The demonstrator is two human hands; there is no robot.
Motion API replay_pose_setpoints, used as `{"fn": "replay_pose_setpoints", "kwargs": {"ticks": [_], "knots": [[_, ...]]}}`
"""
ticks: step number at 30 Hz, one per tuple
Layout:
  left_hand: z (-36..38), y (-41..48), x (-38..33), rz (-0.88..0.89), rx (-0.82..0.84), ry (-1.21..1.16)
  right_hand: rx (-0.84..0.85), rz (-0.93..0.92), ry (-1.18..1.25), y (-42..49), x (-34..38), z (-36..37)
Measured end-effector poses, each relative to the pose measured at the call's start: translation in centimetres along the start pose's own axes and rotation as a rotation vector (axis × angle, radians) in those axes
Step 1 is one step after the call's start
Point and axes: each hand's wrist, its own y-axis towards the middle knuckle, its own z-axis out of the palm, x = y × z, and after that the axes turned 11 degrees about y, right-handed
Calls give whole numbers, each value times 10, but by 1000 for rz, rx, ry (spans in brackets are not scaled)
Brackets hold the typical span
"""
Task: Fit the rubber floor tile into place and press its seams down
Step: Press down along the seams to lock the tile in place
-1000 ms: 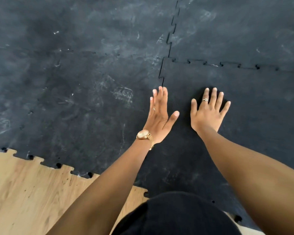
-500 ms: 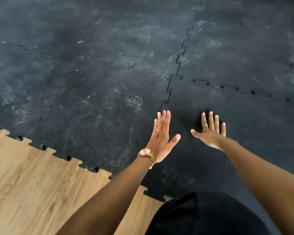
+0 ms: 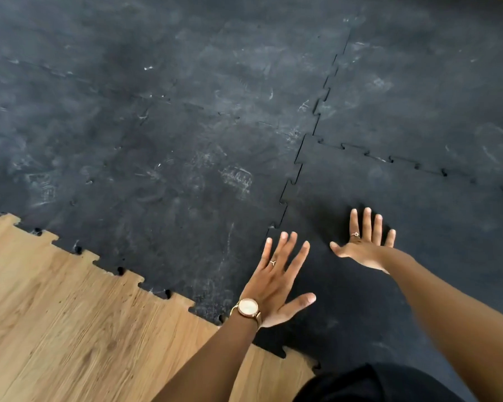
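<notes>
since a second ago both hands have drawn back toward the body along the new tile, and the left hand, then edge-on beside the seam, now faces palm down with its fingers spread.

left of the left hand [image 3: 276, 281] lies the bare wood floor [image 3: 70, 329], its border with the mats a run of puzzle teeth. beyond those fingers sit the older, scuffed rubber mats [image 3: 157, 140], chalky with marks. the left hand hovers or rests lightly, open and holding nothing, a watch [image 3: 248, 308] on its wrist; its fingertips sit just right of the toothed left seam [image 3: 288, 192] that runs away from them. i cannot tell whether the palm touches the rubber.

the rubber floor tile [image 3: 389, 198], darker and cleaner than its neighbours, lies under and between both hands, already slotted in. the right hand [image 3: 363, 245] presses on it with fingers splayed, gripping nothing. beyond and to the right of this hand runs the far seam [image 3: 389, 159], where the teeth look slightly proud with small gaps.

the risk, as i judge it: pressing mid-tile rather than on the joints leaves teeth unseated, and a hard push near one seam could lift the other or bow the tile. the dark garment [image 3: 375, 384] at the near edge hides the tile's near corner, so its fit there is unknown. nothing else blocks the hands.
</notes>
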Motion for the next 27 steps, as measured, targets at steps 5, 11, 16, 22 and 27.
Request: {"fn": "replay_pose_setpoints", "kwargs": {"ticks": [5, 11, 16, 22, 27], "knots": [[-8, -14, -5, 10, 18, -67, 176, 61, 190, -8, 13, -12], [-3, -23, -16, -18, 107, 58, 190, 56, -307, -1, 12, -20], [-9, -22, -19, -108, 161, 84, 185, 34, -345, -12, 19, -20], [-6, -21, -20, -119, 151, 92, 311, -17, -375, -17, 15, -30], [-6, -20, -20, -117, 151, 95, 276, -85, -323, -25, 10, -25]]}}
